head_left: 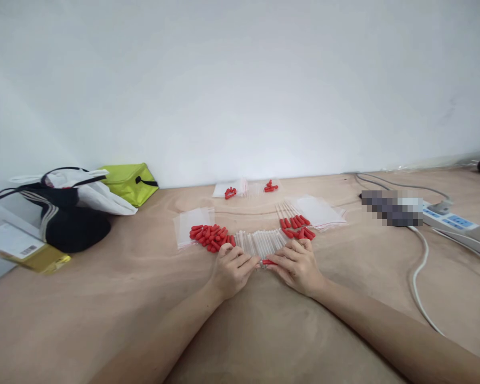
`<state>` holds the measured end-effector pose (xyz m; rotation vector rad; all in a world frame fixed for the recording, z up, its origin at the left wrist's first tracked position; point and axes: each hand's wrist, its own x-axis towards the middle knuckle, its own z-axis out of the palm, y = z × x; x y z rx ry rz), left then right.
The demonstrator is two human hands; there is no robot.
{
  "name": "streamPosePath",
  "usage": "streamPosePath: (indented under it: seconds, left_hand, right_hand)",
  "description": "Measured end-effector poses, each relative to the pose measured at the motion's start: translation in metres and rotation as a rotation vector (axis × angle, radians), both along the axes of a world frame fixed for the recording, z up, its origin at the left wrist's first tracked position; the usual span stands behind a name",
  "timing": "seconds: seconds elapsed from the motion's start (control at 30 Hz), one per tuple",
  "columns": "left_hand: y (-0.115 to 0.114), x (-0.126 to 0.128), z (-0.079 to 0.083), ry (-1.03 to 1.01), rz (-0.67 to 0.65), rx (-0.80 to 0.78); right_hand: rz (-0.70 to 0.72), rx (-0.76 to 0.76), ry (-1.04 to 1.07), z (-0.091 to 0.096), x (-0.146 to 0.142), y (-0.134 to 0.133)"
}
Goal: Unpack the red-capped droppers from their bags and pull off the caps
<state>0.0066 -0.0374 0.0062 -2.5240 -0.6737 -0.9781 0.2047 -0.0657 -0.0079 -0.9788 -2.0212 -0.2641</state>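
Observation:
My left hand (pixel 232 271) and my right hand (pixel 298 265) meet just above the table, fingers pinched together. The right fingers grip a red rubber dropper bulb (pixel 268 262). The left fingertips pinch what looks like a thin clear tube, mostly hidden, with its end at the bulb. Just beyond them lies a row of clear tubes (pixel 260 243). Left of the row is a heap of loose red bulbs (pixel 212 237). To the right, several droppers (pixel 294 221) with red bulbs and thin clear stems lie side by side, with more red bulbs (pixel 302 233) nearer me.
Clear zip bags lie at the left (pixel 184 226) and right (pixel 318 212); two bags with red bulbs (pixel 230 192) are by the wall. A black cap (pixel 76 226), a lime-green bag (pixel 130 184) and a gold packet (pixel 36 258) sit left. A power strip (pixel 450 218) and cables are right.

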Motion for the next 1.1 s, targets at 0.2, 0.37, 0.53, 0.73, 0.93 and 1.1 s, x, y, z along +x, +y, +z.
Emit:
streamPosePath:
  seconds: [0.2, 0.37, 0.53, 0.73, 0.93, 1.1]
  left_hand:
    - [-0.008, -0.003, 0.0, 0.016, 0.01, -0.003]
    - [-0.01, -0.002, 0.0, 0.009, 0.013, -0.015]
    - [-0.01, -0.008, 0.001, 0.004, -0.001, -0.018]
    - [0.0, -0.033, -0.005, -0.175, 0.061, -0.154]
    - [0.013, -0.032, -0.011, -0.194, 0.258, -0.203]
    - [0.025, -0.029, -0.014, -0.248, 0.261, -0.043]
  right_hand:
    - [0.027, 0.07, -0.089, -0.001, 0.001, -0.003]
    - [0.031, 0.051, -0.142, 0.001, -0.001, -0.006]
    - [0.034, 0.057, -0.169, -0.001, 0.005, -0.01]
    - [-0.082, -0.003, 0.141, -0.005, 0.031, 0.002]
    - [-0.254, -0.092, 0.486, -0.008, 0.05, 0.024]
    - [-0.479, -0.204, 0.497, -0.009, 0.071, 0.025]
